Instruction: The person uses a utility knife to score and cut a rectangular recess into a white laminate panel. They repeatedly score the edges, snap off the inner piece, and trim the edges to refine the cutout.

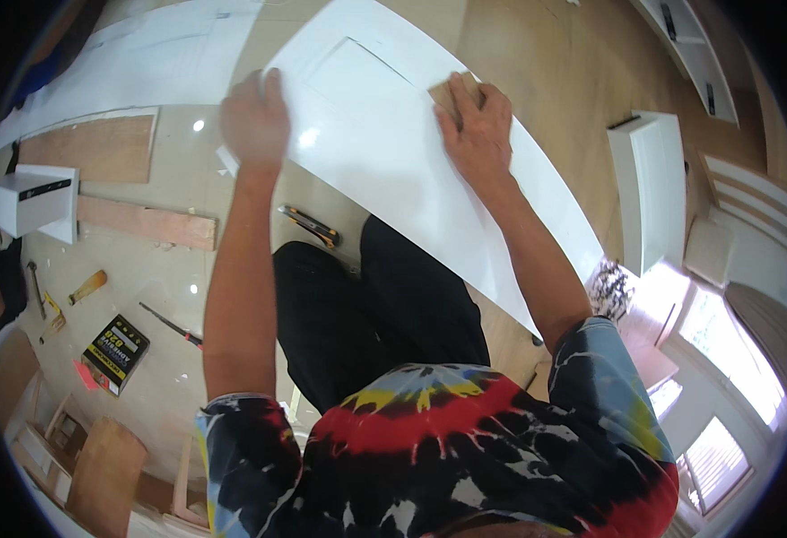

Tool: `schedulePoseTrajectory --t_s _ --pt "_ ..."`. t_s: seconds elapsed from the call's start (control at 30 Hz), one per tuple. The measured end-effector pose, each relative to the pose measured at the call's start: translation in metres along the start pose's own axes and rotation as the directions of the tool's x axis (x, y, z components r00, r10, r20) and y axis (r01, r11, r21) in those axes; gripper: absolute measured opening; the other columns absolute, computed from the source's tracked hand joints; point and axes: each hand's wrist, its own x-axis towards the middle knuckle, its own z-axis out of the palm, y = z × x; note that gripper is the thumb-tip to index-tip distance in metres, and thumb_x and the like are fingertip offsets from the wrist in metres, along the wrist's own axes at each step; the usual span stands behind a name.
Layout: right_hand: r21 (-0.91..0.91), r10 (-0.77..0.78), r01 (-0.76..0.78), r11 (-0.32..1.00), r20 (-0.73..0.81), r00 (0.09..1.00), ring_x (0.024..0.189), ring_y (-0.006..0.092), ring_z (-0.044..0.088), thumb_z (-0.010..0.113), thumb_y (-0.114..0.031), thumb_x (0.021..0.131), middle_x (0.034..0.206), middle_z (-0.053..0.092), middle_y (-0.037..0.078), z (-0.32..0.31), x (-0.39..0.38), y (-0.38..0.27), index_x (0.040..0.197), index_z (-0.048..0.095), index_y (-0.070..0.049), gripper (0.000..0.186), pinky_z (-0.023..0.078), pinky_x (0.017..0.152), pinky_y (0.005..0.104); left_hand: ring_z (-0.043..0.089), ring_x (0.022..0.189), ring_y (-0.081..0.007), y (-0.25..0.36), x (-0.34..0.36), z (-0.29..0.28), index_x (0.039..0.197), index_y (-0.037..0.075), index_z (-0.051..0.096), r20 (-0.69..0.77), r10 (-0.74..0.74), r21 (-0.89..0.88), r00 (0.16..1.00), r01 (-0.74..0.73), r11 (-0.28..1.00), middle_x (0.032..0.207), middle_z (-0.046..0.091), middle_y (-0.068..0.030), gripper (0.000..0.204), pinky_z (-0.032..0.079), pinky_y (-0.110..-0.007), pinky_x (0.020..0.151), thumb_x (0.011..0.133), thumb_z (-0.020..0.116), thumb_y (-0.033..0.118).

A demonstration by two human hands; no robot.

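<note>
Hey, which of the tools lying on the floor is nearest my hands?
The orange-and-black utility knife, by your left knee, is nearest your left hand; the others, like the thin red-ended tool, lie farther left.

Under the right hand (478, 134), on the panel (375, 148): pad (443, 92). Left of that grip: left hand (255, 121), at the panel's edge. Left, nearer the body: cutter (311, 226). Farther left: boards (88, 151), tin (115, 354). Right: box (655, 193).

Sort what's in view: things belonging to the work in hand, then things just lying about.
In hand:
White panel, left hand at its edge
Tan block, held against it by the right hand

Apparently lying about:
Utility knife
Hammer
Black-and-yellow rectangular container
Wooden strip
</note>
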Motion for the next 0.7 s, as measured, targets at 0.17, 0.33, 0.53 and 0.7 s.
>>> schedulePoseTrajectory --t_s 0.17,0.33,0.53,0.7 --pt "0.053 -0.068 0.065 0.996 0.049 0.996 0.124 0.0435 0.045 0.068 -0.037 0.095 0.13 0.05 0.023 0.045 0.08 -0.055 0.143 0.059 -0.016 0.053 0.042 0.107 0.0505 0.066 0.083 -0.0424 0.01 0.003 -0.005 0.106 0.005 0.074 0.067 -0.085 -0.032 0.994 0.087 0.996 0.092 0.071 -0.0216 0.035 0.052 -0.053 0.076 0.101 0.058 0.036" --pt "0.092 -0.091 0.085 0.992 0.055 0.994 0.123 0.0424 0.047 0.066 -0.039 0.096 0.132 0.05 0.024 0.059 0.097 -0.064 0.143 0.061 -0.016 0.052 0.045 0.105 0.0493 0.066 0.083 -0.039 0.009 0.003 -0.005 0.107 0.005 0.075 0.061 -0.108 -0.025 0.992 0.109 0.994 0.094 0.072 -0.0183 0.034 0.052 -0.05 0.076 0.101 0.058 0.035" --pt "0.338 0.022 -0.002 0.941 -0.055 0.998 0.119 0.0388 0.051 0.067 -0.041 0.095 0.127 0.057 0.022 0.048 0.111 -0.061 0.138 0.065 -0.015 0.05 0.048 0.101 0.0474 0.066 0.087 -0.038 0.012 -0.001 -0.008 0.108 0.005 0.075 0.067 -0.151 -0.04 0.986 0.154 0.987 0.095 0.073 -0.016 0.032 0.051 -0.049 0.079 0.102 0.056 0.031" --pt "0.127 -0.225 0.234 0.964 -0.082 0.971 0.113 0.0407 0.06 0.069 -0.028 0.091 0.114 0.065 0.024 0.049 0.11 -0.096 0.129 0.066 -0.008 0.043 0.048 0.095 0.0493 0.065 0.09 -0.0383 0.013 -0.002 -0.002 0.113 0.004 0.073 0.041 -0.169 -0.056 0.985 0.171 0.984 0.098 0.073 -0.0164 0.031 0.051 -0.05 0.08 0.104 0.053 0.026"
